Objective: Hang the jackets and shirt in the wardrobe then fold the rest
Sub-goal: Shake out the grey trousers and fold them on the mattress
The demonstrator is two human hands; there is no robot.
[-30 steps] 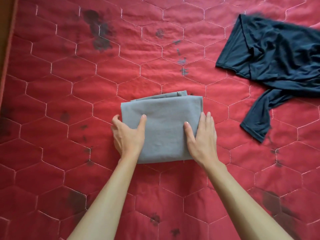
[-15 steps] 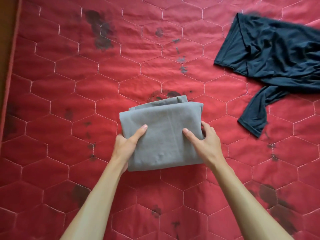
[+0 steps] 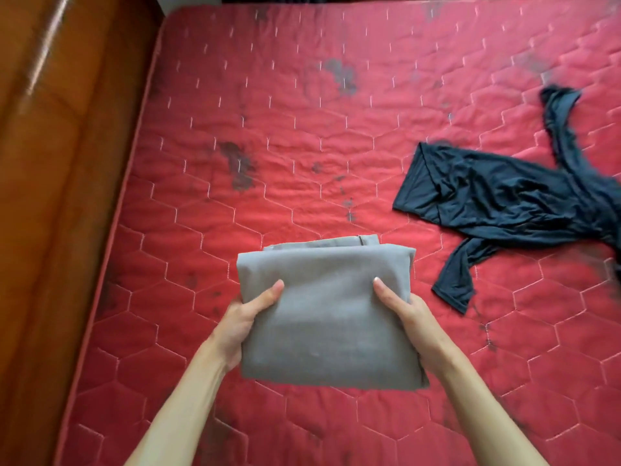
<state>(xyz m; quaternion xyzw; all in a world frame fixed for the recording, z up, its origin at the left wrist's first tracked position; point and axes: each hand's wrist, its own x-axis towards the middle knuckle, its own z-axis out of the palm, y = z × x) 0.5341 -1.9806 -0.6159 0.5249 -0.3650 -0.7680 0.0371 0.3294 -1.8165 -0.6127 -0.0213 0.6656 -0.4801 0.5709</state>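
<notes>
Now | left hand (image 3: 245,317), right hand (image 3: 406,314) grip folded grey cloth (image 3: 329,317) by its sides | navy top (image 3: 497,200) toward mattress (image 3: 268,129) right edge, nearer right hand

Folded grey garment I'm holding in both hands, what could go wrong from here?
The left hand and right hand grip the folded grey garment only at its side edges, so its middle could sag and the fold open. An inner layer juts out at the far edge and may slide loose. The red quilted mattress has dark smudges; setting it on one might soil it.
</notes>
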